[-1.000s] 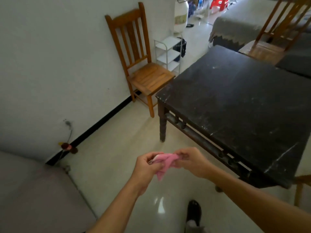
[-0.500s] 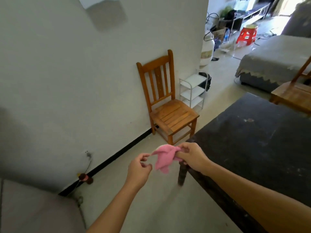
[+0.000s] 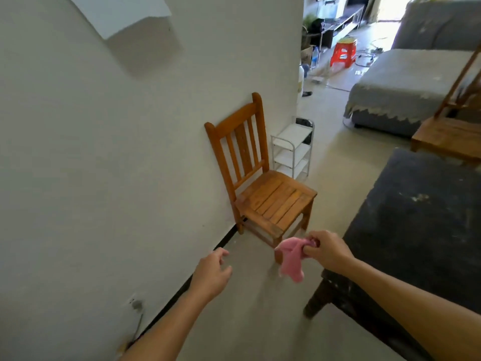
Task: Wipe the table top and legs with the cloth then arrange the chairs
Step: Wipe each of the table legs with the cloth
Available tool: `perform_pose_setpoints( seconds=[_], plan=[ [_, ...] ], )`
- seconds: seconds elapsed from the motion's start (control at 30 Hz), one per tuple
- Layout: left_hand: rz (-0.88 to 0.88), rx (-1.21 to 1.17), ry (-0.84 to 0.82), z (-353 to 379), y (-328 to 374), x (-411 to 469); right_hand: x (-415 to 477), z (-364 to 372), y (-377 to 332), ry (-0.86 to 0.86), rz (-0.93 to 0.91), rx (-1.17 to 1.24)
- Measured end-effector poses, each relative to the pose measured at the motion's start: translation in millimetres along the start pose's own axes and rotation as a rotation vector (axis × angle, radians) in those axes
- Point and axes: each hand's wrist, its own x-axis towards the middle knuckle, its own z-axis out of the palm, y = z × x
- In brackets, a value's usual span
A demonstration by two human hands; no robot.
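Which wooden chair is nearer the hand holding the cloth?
The slat-backed chair against the white wall, just beyond the right hand and pink cloth; the other chair stands past the table.

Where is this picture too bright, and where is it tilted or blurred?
In the head view, daylight washes out the floor beyond the red stool; the wide lens tilts the wall and the chair; the pink cloth in the right hand is softly blurred; the dark table shows little detail.
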Motion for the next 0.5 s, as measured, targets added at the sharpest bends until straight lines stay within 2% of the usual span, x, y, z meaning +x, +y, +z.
perform_pose_setpoints(
  seconds=[0.13,0.33,0.5],
  plan=[
    [0.254,0.198,-0.119,-9,27,66,5,-15,-9,0.049,0.126,0.003],
    [0.542,0.235,-0.233,14,89,152,28,-33,27,0.146,0.248,-0.040],
    [0.753,0.321,-0.284,40,119,216,66,-17,53,0.220,0.310,-0.055]
  ],
)
